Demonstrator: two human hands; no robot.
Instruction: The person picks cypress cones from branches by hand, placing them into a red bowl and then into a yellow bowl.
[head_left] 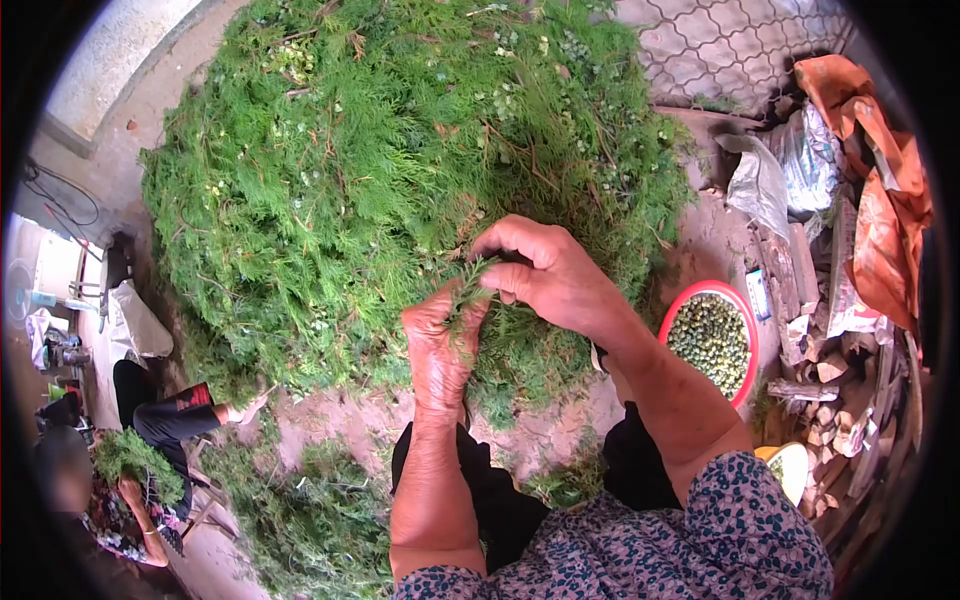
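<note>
My left hand [442, 345] is closed around a small green evergreen sprig [474, 288], its feathery leaves showing above the fingers. Bent over from the right, my right hand [540, 268] has thumb and fingers curled in a pinch at the sprig's upper end; the exact contact at the fingertips is partly hidden. Both hands are in front of a large heap of cut evergreen branches [350, 190], which carries pale green cones in places. To the right of my right forearm stands a red-rimmed basin [712, 287] holding many small green cones [708, 345].
More branches [310, 510] lie on the ground at lower left. Another person [130, 510] sits there holding greenery [138, 462]. Along the right side are stacked firewood [830, 400], an orange sheet [885, 230] and plastic sacks [765, 185]. A yellow container [788, 468] stands near my right elbow.
</note>
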